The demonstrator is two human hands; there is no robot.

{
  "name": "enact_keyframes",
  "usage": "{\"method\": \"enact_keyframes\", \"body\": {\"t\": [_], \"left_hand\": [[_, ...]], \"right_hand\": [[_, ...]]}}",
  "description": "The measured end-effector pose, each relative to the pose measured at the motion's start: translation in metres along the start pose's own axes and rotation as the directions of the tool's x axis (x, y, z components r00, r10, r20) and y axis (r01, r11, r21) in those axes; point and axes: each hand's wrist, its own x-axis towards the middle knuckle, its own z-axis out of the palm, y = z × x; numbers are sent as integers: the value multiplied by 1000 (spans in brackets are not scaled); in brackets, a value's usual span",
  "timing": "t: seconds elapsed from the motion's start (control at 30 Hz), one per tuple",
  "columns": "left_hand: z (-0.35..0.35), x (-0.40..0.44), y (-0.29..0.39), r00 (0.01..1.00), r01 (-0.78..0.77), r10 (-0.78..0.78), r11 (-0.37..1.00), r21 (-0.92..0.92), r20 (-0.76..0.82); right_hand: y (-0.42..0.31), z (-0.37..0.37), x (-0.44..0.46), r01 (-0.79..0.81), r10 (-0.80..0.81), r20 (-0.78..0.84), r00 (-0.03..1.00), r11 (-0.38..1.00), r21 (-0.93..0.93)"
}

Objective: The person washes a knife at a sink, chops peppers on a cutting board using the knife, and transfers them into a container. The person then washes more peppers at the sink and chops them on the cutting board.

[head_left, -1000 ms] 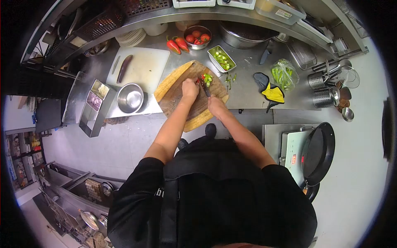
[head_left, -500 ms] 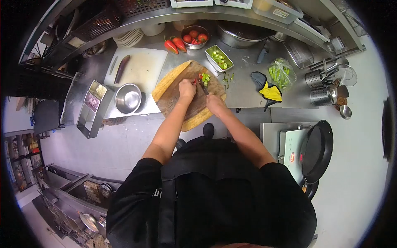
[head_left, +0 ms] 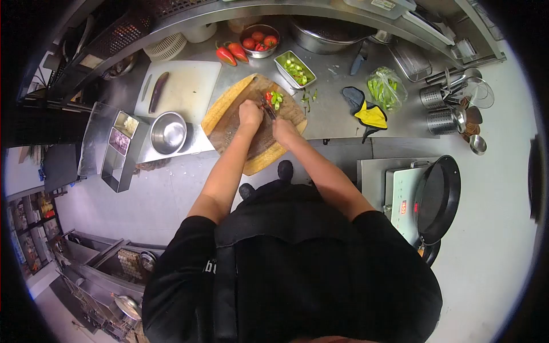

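My right hand (head_left: 284, 131) is wrapped round the handle of a knife (head_left: 267, 107), whose blade points away over the wooden cutting board (head_left: 233, 140). Just left of the blade, my left hand (head_left: 250, 116) is closed on the board; what its fingers hold is hidden. Cut green pepper pieces (head_left: 277, 100) and a few red pieces (head_left: 268, 96) lie beyond the blade. Behind the board stands a metal tray of green slices (head_left: 295, 73). Small green scraps (head_left: 306, 103) lie on the counter right of the board.
On the left are a white board (head_left: 197, 86) with an eggplant (head_left: 158, 94), and a steel bowl (head_left: 168, 133). Red peppers (head_left: 231, 53) and a tomato bowl (head_left: 260, 41) stand behind. Rightward are a glove (head_left: 369, 114), bagged green peppers (head_left: 386, 90) and a pan (head_left: 439, 200).
The whole view has shifted, so the counter sits further up and left. Both hands have stayed close together on the board. More red pieces show beside the green ones.
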Motion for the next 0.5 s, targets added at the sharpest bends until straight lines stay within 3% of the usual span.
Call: {"method": "enact_keyframes", "body": {"t": [0.13,0.23,0.5], "left_hand": [[-11,-7,11,991,-83,79,996,-38,-110],[-9,-2,6,994,-34,23,995,-94,-110],[-4,1,7,992,22,-38,990,-142,-116]], "right_hand": [[0,-2,5,-27,29,-51,998,999,40],[4,-9,-12,-73,77,-31,997,990,122],[-3,-30,-35,-16,16,44,999,1000,-9]]}}
